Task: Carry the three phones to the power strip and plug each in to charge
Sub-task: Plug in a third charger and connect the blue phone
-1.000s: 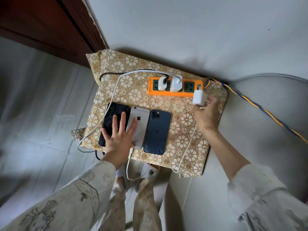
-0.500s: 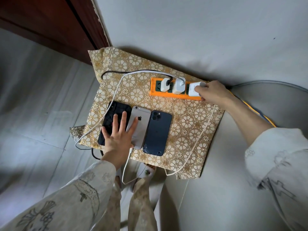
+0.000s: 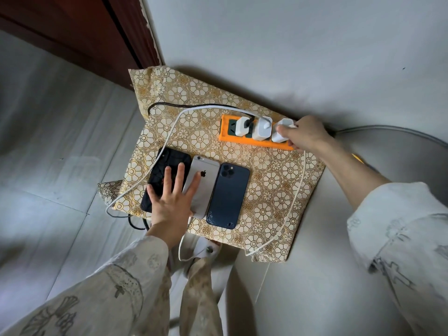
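Three phones lie face down side by side on a gold flowered cloth (image 3: 266, 170): a black phone (image 3: 167, 166), a silver phone (image 3: 206, 180) and a dark blue phone (image 3: 229, 195). My left hand (image 3: 173, 197) rests flat with spread fingers on the black and silver phones. The orange power strip (image 3: 244, 138) lies at the cloth's far edge with two white chargers (image 3: 252, 128) in it. My right hand (image 3: 304, 134) grips a third white charger (image 3: 282, 133) standing on the strip's right end.
White and black cables (image 3: 174, 122) loop over the cloth from the chargers toward the phones. A grey wall (image 3: 291, 44) runs behind the strip, a dark wooden door frame (image 3: 97, 32) at far left. My feet (image 3: 203, 248) stand just before the cloth on pale floor tiles.
My right hand carried the third white charger from above the cloth up to the strip's right end and holds it on the strip there. The left hand stayed on the phones.
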Motion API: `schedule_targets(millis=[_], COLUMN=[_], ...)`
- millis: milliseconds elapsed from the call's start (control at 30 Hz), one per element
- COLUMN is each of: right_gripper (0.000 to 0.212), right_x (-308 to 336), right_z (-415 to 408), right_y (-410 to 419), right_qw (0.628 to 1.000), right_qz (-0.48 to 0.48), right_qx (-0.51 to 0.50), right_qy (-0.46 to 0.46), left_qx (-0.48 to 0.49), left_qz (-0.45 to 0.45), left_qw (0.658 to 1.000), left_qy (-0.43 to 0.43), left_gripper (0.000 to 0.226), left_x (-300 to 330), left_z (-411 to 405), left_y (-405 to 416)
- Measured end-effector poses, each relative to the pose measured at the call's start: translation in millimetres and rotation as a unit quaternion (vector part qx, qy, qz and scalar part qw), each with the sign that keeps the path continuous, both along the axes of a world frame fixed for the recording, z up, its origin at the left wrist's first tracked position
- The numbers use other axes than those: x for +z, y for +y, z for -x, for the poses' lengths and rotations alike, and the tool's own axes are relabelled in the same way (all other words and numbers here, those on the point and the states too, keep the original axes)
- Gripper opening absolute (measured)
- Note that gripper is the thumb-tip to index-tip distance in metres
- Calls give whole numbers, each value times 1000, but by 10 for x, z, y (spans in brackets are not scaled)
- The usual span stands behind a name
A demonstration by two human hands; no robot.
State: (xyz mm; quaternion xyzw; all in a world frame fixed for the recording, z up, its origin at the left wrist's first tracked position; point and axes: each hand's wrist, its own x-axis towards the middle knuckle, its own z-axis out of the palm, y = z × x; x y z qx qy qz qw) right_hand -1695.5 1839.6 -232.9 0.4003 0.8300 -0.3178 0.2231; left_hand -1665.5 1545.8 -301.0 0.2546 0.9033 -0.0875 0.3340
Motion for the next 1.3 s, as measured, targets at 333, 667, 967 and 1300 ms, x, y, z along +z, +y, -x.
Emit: schedule_targets(millis=[333, 667, 967, 1300], right_gripper=[39, 41, 65, 13], right_x=[-36, 78, -103, 698], right_z=[25, -250, -1702, -1819], right_y=[-78, -180, -1002, -1300], right_qw=[998, 988, 948, 860], right_qz=[-47, 68, 217, 341], right_qx=[-18, -134, -228, -357], right_qy=[-23, 46, 40, 131], left_qx=[-5, 3, 62, 106], left_qz=[2, -10, -92, -191], left_qw=[1000, 1000, 989, 929], left_qy=[-2, -13, -96, -300], left_gripper=[100, 96, 68, 61], left_x=[19, 3, 296, 979], left_z=[9, 50, 59, -805], left_y=[7, 8, 38, 22])
